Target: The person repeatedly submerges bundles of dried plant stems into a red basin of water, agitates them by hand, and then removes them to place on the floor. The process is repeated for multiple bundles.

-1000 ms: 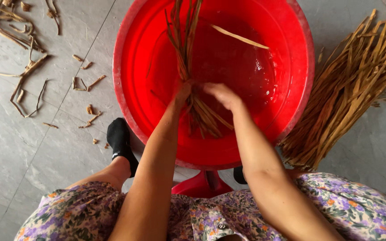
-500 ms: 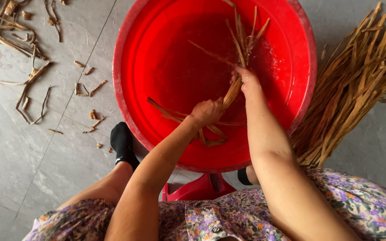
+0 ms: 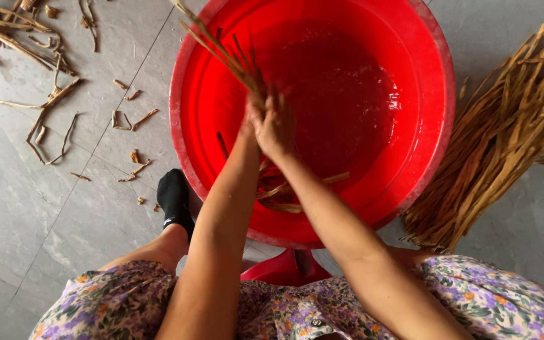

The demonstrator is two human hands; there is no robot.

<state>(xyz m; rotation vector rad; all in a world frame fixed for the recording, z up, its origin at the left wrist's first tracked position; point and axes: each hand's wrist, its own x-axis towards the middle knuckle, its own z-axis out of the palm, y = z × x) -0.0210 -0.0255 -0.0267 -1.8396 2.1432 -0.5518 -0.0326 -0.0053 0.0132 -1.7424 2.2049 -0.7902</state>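
A large red plastic basin (image 3: pixel 432 126) sits on the floor in front of me with a little water in it. My left hand (image 3: pixel 254 119) and my right hand (image 3: pixel 279 129) are pressed together over the middle of the basin. Both are closed on one bunch of brown dried plant strips (image 3: pixel 221 53) that sticks up and to the left, past the rim. A few loose strips (image 3: pixel 297 189) lie in the basin under my forearms. The fingers are motion-blurred.
A thick pile of dried strips (image 3: pixel 505 138) lies on the grey tiled floor right of the basin. Scraps and short pieces (image 3: pixel 45 94) are scattered at the left. My foot in a black sock (image 3: pixel 174 198) rests beside the basin; a red stool (image 3: pixel 284 267) shows below.
The hands were apart in the basin half a second ago, the right one holding strips at the far side. Now they have come together at the middle and the bunch points up-left.
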